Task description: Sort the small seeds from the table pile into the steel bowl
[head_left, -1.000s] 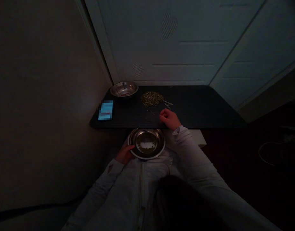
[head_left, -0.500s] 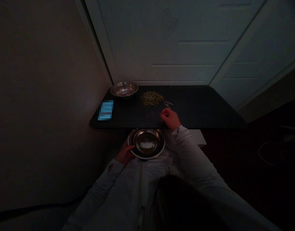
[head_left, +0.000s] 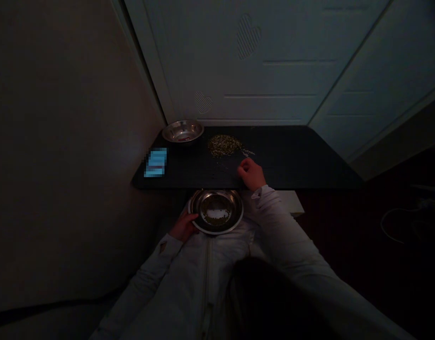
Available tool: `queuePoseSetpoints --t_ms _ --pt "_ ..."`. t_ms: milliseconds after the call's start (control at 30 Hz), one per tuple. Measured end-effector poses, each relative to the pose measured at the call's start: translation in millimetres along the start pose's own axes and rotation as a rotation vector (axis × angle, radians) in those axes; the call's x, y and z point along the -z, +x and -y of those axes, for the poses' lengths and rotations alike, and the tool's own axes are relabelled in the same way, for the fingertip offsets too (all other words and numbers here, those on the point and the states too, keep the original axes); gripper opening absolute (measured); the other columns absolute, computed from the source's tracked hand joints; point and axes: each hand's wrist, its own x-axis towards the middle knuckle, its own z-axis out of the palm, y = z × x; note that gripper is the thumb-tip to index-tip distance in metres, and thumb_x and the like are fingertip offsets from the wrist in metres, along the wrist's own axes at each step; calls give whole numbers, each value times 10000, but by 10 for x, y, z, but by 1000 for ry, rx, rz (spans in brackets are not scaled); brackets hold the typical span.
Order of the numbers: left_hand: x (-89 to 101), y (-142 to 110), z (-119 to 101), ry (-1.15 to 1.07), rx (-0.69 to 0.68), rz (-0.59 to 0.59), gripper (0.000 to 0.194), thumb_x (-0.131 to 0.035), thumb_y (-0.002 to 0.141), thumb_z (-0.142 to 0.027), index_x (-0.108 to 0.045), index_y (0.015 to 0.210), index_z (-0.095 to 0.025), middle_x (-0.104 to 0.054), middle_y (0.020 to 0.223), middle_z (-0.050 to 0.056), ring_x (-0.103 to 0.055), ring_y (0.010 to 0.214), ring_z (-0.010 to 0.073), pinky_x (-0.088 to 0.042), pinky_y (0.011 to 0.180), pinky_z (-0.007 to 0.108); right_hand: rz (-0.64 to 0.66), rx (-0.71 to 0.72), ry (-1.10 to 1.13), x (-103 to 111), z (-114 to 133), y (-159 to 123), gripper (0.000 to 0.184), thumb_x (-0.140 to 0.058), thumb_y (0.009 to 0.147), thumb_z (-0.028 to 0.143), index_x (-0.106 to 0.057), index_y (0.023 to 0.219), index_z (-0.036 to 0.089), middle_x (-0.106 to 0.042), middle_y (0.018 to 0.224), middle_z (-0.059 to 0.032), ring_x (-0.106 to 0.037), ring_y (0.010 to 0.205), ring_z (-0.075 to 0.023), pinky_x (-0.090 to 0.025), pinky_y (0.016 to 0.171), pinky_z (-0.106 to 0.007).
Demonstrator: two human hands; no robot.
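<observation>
My left hand (head_left: 183, 227) grips the left rim of a shiny metal bowl (head_left: 233, 224), thumb over the edge. The bowl sits on my lap against the table's front edge, with small greenish grains (head_left: 217, 220) lying in it. Above the dark table (head_left: 291, 158), my right hand (head_left: 251, 174) is closed with its fingers curled together; whatever they hold, if anything, is too small to see. Just beyond that hand lie a few pale bits (head_left: 247, 152) and a spread pile of mixed green and pale grains (head_left: 224, 144).
A second metal bowl (head_left: 183, 132) with a red label inside stands at the table's back left. In front of it lies a bright blue pixelated rectangle (head_left: 156, 163). A white panel with hearts (head_left: 249, 38) rises behind the table, and a wall (head_left: 68, 156) is on the left.
Almost nothing differs. My right hand has shifted very slightly over the table, fingers still curled, and my left hand keeps hold of the bowl.
</observation>
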Motion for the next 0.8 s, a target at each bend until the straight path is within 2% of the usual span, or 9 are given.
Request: queuePoseSetpoints --t_ms 133,300,533,800 --pt "-1 -11 -2 21 -1 19 703 -650 603 -171 -412 1256 -274 -648 941 33 -618 728 195 -492 623 294 -110 -79 -72 3 7 13 106 -454 661 296 -476 690 197 -541 583 12 -483 559 -130 -360 583 -255" --pt "-32 -31 -15 16 -31 42 726 -640 614 -168 -380 1280 -296 -579 1151 45 -605 871 230 -491 649 296 -156 -111 -83 8 0 17 111 -452 675 300 -481 710 200 -558 617 -4 -494 583 -142 -367 597 -261" --pt "4 -10 4 14 -22 29 690 -637 625 -161 -405 1265 -273 -592 1135 63 -591 917 252 -492 645 306 -39 -27 31 -8 -43 19 120 -449 705 308 -481 740 198 -562 599 11 -503 541 -123 -379 577 -244" --pt "20 2 6 27 -4 22 691 -648 614 -169 -415 1258 -260 -636 1017 58 -616 807 228 -502 622 307 -25 -32 -38 -34 -47 44 154 -442 728 319 -506 786 192 -604 658 -12 -539 605 -134 -380 608 -255"
